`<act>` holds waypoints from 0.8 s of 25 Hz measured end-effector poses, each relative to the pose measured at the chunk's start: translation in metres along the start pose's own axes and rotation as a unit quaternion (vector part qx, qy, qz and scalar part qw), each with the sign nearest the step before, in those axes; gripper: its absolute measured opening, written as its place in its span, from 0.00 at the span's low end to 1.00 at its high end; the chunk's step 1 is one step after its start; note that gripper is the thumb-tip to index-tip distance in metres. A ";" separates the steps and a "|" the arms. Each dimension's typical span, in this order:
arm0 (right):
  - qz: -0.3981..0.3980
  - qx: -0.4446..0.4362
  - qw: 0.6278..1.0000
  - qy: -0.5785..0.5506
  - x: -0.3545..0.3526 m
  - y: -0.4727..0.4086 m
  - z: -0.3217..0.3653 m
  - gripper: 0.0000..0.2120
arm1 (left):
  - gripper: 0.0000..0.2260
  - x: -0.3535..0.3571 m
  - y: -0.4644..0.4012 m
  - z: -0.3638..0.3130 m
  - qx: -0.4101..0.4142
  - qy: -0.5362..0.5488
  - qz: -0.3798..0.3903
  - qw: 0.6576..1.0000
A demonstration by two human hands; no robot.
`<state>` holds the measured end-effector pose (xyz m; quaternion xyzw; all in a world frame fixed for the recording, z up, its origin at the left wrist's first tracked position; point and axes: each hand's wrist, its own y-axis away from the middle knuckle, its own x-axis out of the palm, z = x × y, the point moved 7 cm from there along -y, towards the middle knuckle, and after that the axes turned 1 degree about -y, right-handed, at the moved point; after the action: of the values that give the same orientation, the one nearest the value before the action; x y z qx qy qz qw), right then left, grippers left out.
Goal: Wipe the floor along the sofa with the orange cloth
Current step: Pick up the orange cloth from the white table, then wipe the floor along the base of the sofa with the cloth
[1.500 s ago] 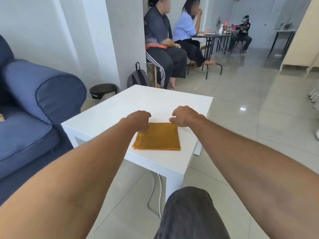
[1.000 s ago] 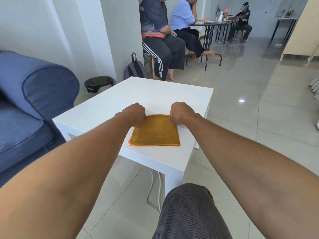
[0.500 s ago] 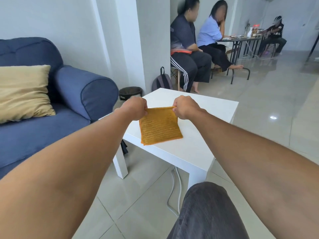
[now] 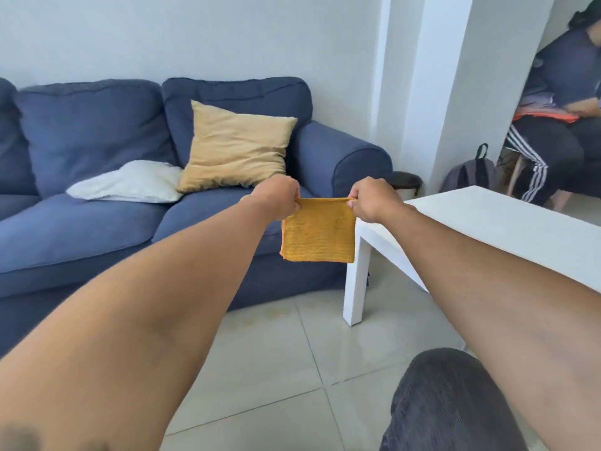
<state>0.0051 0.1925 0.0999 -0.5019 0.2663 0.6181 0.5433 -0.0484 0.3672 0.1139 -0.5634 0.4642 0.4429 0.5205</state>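
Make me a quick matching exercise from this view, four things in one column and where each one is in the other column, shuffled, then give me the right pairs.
Things:
1. orange cloth
2. tan cushion
3. white pillow
4. backpack

Places:
A. lying flat on the sofa seat
B. on the floor by the pillar, behind the white table
C. hanging in the air from the left hand and right hand
D. propped against the sofa's back, next to the armrest

Pairs: 1-C, 2-D, 3-A, 4-B
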 end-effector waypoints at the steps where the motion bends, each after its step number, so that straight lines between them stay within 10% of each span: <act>1: 0.018 -0.025 0.999 -0.010 0.015 -0.004 0.028 0.09 | 0.08 0.000 0.012 0.031 -0.029 -0.002 0.004 1.000; 11: 0.183 -0.152 0.971 -0.031 0.201 -0.002 0.224 0.05 | 0.08 0.063 0.129 0.248 -0.217 0.011 0.060 0.974; 20: 0.281 -0.146 0.949 -0.004 0.440 -0.020 0.263 0.08 | 0.07 0.262 0.145 0.388 -0.317 0.063 0.146 0.935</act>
<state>-0.0219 0.6061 -0.2030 -0.4779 0.3013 0.7799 0.2695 -0.1515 0.7343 -0.1941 -0.6522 0.4083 0.6018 0.2140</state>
